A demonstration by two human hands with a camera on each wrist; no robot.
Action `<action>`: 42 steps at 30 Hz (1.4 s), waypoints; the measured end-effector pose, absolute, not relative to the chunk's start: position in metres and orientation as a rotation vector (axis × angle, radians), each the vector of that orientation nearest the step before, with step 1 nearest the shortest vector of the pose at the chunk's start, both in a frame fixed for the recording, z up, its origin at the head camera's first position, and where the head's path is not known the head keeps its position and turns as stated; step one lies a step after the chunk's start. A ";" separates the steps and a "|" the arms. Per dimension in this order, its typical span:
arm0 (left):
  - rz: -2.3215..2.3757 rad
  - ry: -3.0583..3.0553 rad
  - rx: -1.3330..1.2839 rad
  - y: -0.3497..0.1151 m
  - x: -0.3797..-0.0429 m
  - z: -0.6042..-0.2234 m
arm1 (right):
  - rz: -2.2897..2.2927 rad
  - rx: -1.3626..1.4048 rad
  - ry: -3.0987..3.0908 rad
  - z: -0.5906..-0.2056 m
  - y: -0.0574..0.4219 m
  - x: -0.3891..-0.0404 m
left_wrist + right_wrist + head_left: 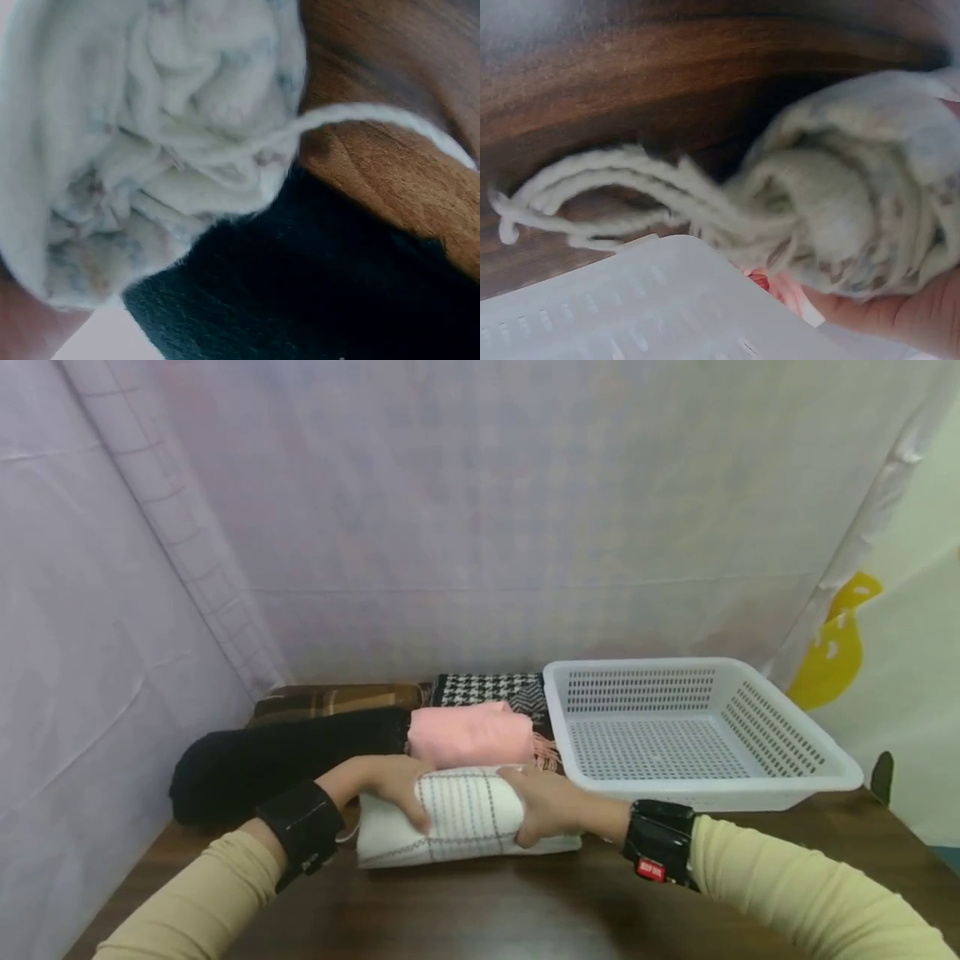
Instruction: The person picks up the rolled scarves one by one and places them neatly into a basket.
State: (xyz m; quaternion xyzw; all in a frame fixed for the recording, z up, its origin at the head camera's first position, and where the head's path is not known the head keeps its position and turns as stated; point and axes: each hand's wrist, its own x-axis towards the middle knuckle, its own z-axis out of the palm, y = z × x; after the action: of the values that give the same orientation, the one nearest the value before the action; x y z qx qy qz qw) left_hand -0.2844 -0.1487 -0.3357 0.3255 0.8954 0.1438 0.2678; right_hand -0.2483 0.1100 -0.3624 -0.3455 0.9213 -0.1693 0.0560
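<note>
A rolled white scarf (465, 814) with thin grey and dark stripes lies near the front of the wooden table in the head view. My left hand (393, 785) grips its left part, thumb on the near side and fingers over the far side, partly hidden. The right hand (547, 802) holds the other end the same way. Layered folds of the scarf (187, 142) show at its end in the left wrist view, where one white cord trails out. Several twisted fringe cords (607, 187) hang from the opposite end in the right wrist view.
Behind the scarf lie a rolled pink scarf (472, 735), a black roll (285, 760), a brown plaid cloth (352, 697) and a black-and-white houndstooth cloth (487, 687). A white plastic basket (697, 789) stands at the right. White sheets (480, 510) hang around the table.
</note>
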 end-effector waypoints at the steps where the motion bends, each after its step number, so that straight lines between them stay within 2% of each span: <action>1: 0.407 2.379 0.870 -0.149 -0.285 -0.336 | -0.555 -1.059 2.758 -0.362 0.111 -0.248; 13: 0.717 2.035 0.620 -0.167 -0.270 -0.349 | -0.935 -1.009 2.284 -0.359 0.127 -0.228; 18: 0.896 1.918 0.638 -0.184 -0.265 -0.358 | -0.962 -0.936 2.264 -0.365 0.139 -0.228; 20: 0.906 1.888 0.666 -0.192 -0.265 -0.361 | -1.007 -0.901 2.207 -0.365 0.143 -0.228; 26: 0.866 1.969 0.528 -0.214 -0.253 -0.362 | -1.170 -0.758 2.068 -0.369 0.151 -0.226; 42: 1.354 1.799 0.225 -0.205 -0.231 -0.364 | -1.420 -0.618 2.109 -0.388 0.153 -0.228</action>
State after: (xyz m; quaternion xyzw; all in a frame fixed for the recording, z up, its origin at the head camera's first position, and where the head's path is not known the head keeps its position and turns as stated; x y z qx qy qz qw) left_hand -0.2306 -0.2048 -0.3638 0.0898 0.7196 0.5416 0.4252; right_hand -0.2279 0.1531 -0.3881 -0.2281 0.7785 -0.5240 0.2595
